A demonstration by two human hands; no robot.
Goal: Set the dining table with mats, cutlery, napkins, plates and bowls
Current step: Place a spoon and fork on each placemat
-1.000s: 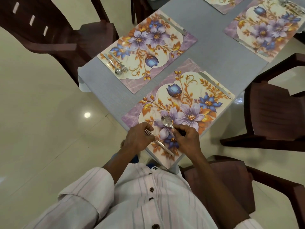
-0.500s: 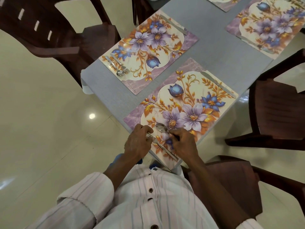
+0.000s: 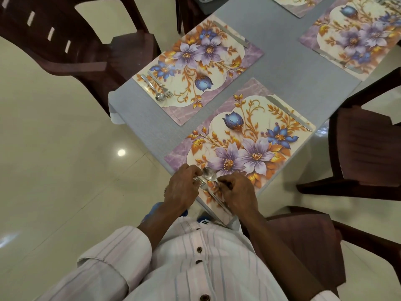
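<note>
A floral place mat (image 3: 243, 140) lies on the near corner of the grey table (image 3: 280, 68). At its near edge my left hand (image 3: 182, 187) holds the head of a fork (image 3: 201, 183), whose handle runs toward the mat's corner. My right hand (image 3: 237, 192) pinches the handle of a spoon (image 3: 209, 175), bowl up, right beside the fork. A knife (image 3: 288, 111) lies along the mat's far edge. A second mat (image 3: 195, 68) beyond carries a spoon (image 3: 159, 96), a fork (image 3: 161, 84) and a knife (image 3: 230, 34).
Dark brown plastic chairs stand at the left (image 3: 71, 46), at the right (image 3: 366, 148) and close by my right side (image 3: 303, 240). Another floral mat (image 3: 351, 38) with cutlery lies at the far right. The floor is glossy cream tile.
Both hands drew the fork and spoon back toward the mat's near edge. The spoon has come down lower and now sits close beside the fork.
</note>
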